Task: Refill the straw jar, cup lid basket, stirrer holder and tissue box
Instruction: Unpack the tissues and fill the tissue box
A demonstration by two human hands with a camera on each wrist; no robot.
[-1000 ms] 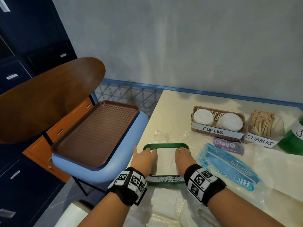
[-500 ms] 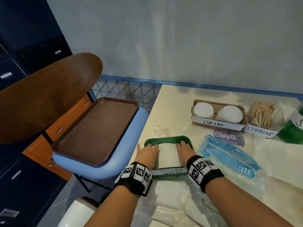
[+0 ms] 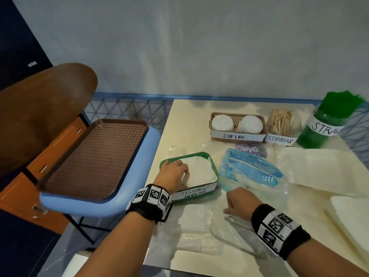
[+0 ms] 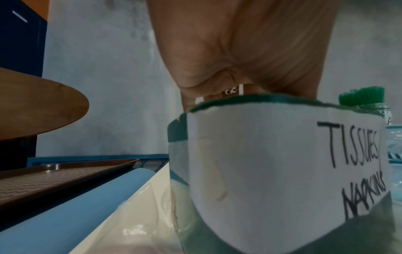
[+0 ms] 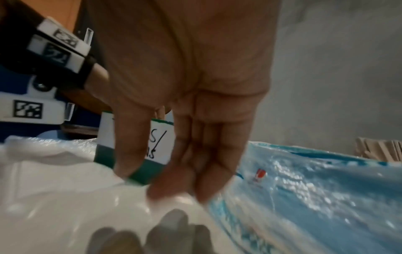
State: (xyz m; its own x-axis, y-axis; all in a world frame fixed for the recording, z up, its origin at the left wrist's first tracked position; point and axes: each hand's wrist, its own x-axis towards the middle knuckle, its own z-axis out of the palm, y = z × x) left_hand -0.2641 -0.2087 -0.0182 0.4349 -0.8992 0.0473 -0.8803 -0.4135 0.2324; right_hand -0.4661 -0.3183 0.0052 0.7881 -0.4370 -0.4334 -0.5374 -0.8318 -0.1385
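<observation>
The green tissue box [image 3: 214,169], labelled TISSUES/NAPKINS, stands near the table's front left and is filled with white tissues [image 3: 201,170]. My left hand [image 3: 176,173] reaches into its left side, fingers down on the tissues. In the left wrist view the box's label [image 4: 272,163] fills the frame and the rim hides the fingertips of the left hand [image 4: 250,51]. My right hand [image 3: 237,201] is outside the box, in front of it. Its straight fingers [image 5: 208,171] touch a clear plastic wrapper [image 5: 65,189]. The box [image 5: 161,142] shows behind them.
A blue tissue pack [image 3: 251,172] lies right of the box, a purple pack [image 3: 249,149] behind it. At the back stand the cup lid basket [image 3: 237,136], stirrer holder [image 3: 279,124] and green straw jar [image 3: 323,126]. White sheets [image 3: 319,170] lie right. A brown tray [image 3: 95,156] sits left.
My right hand has come out of the tissue box and drawn back to the plastic wrapper in front. The left hand stays in the box. The white tissues now show.
</observation>
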